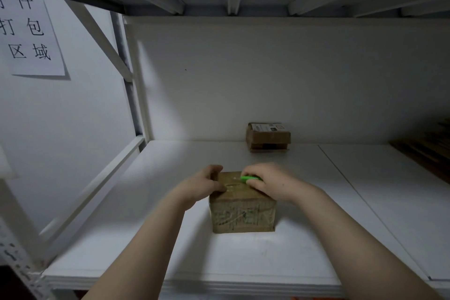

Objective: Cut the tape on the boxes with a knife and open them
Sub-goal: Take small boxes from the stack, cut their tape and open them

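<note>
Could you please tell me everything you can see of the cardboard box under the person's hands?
The cardboard box is small, brown and roughly cubic, its front covered in glossy tape over faded print. It stands upright on the white shelf, flaps not raised. The left hand grips its top left edge; the right hand holds a green knife against its top.

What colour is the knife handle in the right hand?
Bright green knife handle, gripped by the right hand; head view only.

Both bare: left hand (204, 187) and right hand (270, 184); behind them, the forearms (151, 238) are uncovered too.
</note>
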